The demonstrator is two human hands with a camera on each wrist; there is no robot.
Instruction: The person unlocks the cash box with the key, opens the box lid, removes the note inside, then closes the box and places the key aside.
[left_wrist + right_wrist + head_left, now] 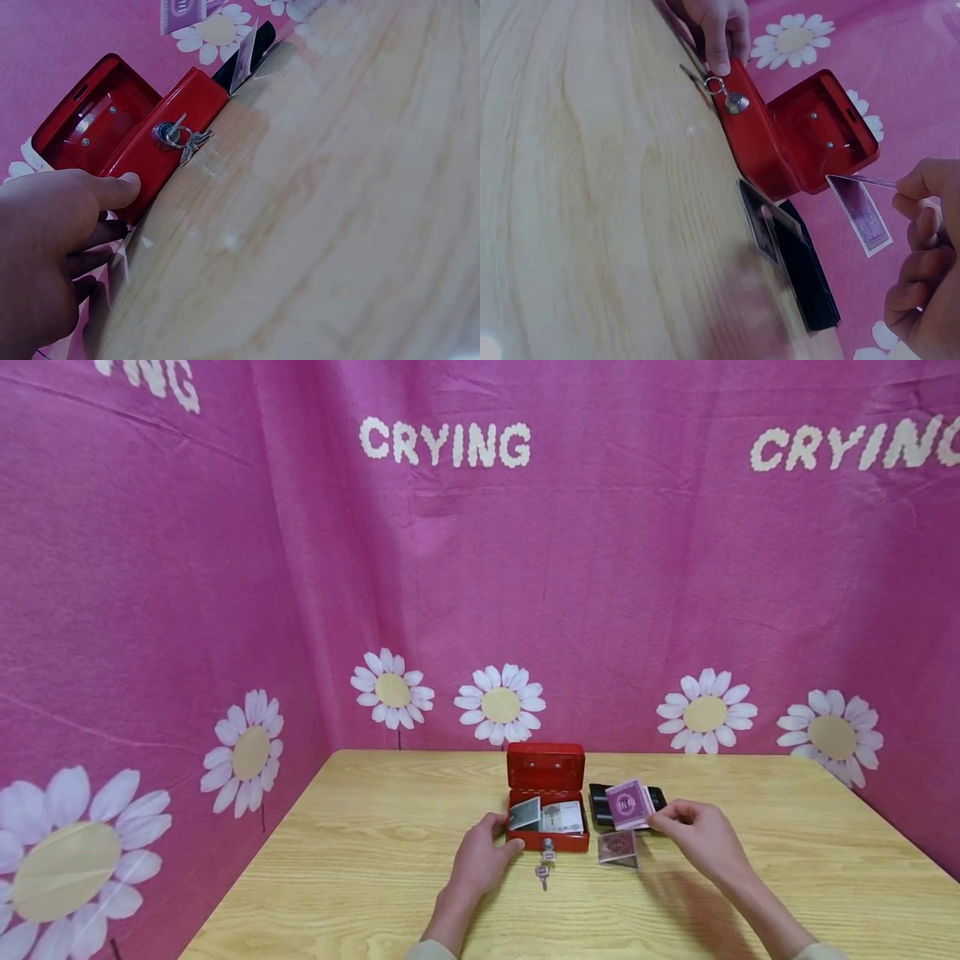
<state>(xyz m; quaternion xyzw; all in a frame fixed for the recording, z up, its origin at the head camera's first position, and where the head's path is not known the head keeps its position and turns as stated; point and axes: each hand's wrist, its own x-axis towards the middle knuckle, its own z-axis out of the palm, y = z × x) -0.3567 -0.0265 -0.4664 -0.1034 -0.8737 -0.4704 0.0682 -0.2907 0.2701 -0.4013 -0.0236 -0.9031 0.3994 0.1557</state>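
A red cash box (567, 842) stands on the table with its lid (545, 768) raised. Inside it lie a folded dark green banknote (524, 813) and pale banknotes (564, 817). Keys (196, 142) hang from the lock on its front. My left hand (483, 853) grips the box's front left corner, thumb on the front face and fingers round the side. My right hand (701, 835) pinches a folded purple banknote (627, 804) by its right edge, above a black tray (600, 807). On the table in front of the tray, a folded brownish banknote (617, 844) stands half open.
The wooden table (360, 852) reaches back to a pink cloth (600, 593) with daisies and lettering, which also hangs along the left and right sides. The black tray sits just right of the cash box, partly hidden by the purple banknote and my right hand.
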